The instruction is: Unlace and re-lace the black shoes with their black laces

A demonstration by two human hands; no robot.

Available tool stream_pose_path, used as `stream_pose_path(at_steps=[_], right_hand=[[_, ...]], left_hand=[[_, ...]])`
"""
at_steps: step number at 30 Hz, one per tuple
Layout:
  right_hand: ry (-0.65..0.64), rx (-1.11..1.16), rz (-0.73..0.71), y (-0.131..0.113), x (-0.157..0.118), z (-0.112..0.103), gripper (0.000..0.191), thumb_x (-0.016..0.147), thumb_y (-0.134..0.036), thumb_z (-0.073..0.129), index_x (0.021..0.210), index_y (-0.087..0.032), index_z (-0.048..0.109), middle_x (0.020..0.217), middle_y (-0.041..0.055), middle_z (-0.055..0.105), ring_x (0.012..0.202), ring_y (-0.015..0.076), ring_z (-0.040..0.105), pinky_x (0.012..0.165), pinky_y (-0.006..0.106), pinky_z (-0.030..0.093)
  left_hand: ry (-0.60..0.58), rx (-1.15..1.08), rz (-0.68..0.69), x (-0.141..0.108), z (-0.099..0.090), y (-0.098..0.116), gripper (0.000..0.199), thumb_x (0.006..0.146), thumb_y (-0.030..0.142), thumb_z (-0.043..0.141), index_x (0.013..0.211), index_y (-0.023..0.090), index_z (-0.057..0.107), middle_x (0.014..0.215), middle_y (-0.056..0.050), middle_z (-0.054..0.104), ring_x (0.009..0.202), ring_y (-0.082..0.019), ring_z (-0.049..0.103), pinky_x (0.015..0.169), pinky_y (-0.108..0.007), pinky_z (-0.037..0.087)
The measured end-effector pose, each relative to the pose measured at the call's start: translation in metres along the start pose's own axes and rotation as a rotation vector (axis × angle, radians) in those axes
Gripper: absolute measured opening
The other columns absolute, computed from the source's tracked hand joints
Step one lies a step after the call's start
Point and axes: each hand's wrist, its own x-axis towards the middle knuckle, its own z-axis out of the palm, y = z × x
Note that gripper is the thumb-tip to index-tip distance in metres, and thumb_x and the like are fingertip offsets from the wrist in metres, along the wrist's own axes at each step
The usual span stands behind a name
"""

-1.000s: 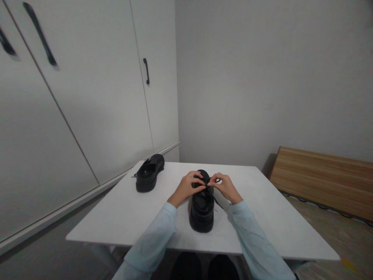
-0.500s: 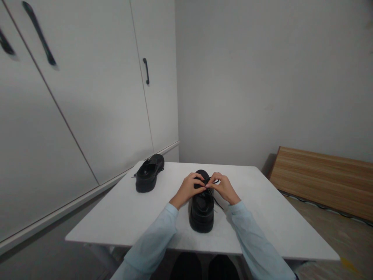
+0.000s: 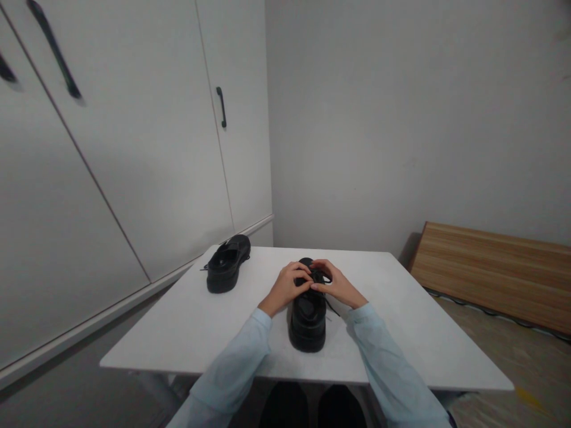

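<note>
A black lace-up shoe (image 3: 307,324) stands on the white table (image 3: 187,333), its heel toward me. Both hands are over its laces (image 3: 320,276). My left hand (image 3: 289,288) is closed at the left side of the lacing, thumb and fingers bent together. From the right, my right hand (image 3: 335,285) curves over the laces, its thumb touching near my left fingertips and a black lace loop inside its grip. One lace end trails down right of the shoe. What my left fingertips pinch is too small to make out.
Another black shoe (image 3: 225,264) sits at the table's back left. White cabinets (image 3: 134,148) with dark handles rise on the left. A wooden board (image 3: 491,273) leans by the wall at the right.
My right fingers have shifted left over the laces, and the right thumb now reaches closer to the left hand. The camera view has moved slightly.
</note>
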Motion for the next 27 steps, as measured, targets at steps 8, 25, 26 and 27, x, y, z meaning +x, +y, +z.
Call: stream_pose_path(at_steps=[8,25,26,27], right_hand=[[-0.038,0.028,0.006,0.000,0.001,-0.001,0.057,0.065,-0.034,0.078,0.114,-0.022,0.051,0.116,0.0087,0.059,0.113,0.0213,0.055,0.102,0.039,0.040],[-0.035,-0.010,0.036,-0.005,0.001,-0.001,0.055,0.065,-0.035,0.077,0.113,-0.023,0.055,0.118,0.0072,0.060,0.114,0.0230,0.054,0.103,0.046,0.038],[-0.035,-0.009,0.037,-0.004,0.001,-0.001,0.055,0.065,-0.035,0.077,0.113,-0.023,0.055,0.118,0.0072,0.060,0.114,0.0231,0.054,0.103,0.046,0.037],[-0.036,-0.005,0.037,-0.004,0.001,-0.001,0.055,0.065,-0.035,0.077,0.113,-0.023,0.055,0.118,0.0072,0.060,0.114,0.0231,0.054,0.103,0.046,0.038]], left_hand=[[-0.030,-0.002,0.042,0.001,-0.003,0.002,0.009,0.078,0.024,0.064,0.070,0.019,0.066,0.092,-0.005,0.067,0.094,-0.020,0.058,0.089,-0.035,0.043],[0.285,-0.871,-0.222,0.004,-0.028,0.003,0.027,0.083,0.042,0.057,0.080,0.020,0.041,0.082,-0.003,0.070,0.084,-0.018,0.067,0.089,-0.041,0.047],[0.284,-0.919,-0.240,0.004,-0.029,0.003,0.028,0.082,0.043,0.057,0.082,0.021,0.040,0.080,-0.002,0.070,0.080,-0.018,0.068,0.086,-0.040,0.049],[0.283,-0.952,-0.256,0.004,-0.030,0.003,0.029,0.082,0.044,0.058,0.084,0.021,0.039,0.079,-0.001,0.069,0.077,-0.017,0.068,0.083,-0.039,0.051]])
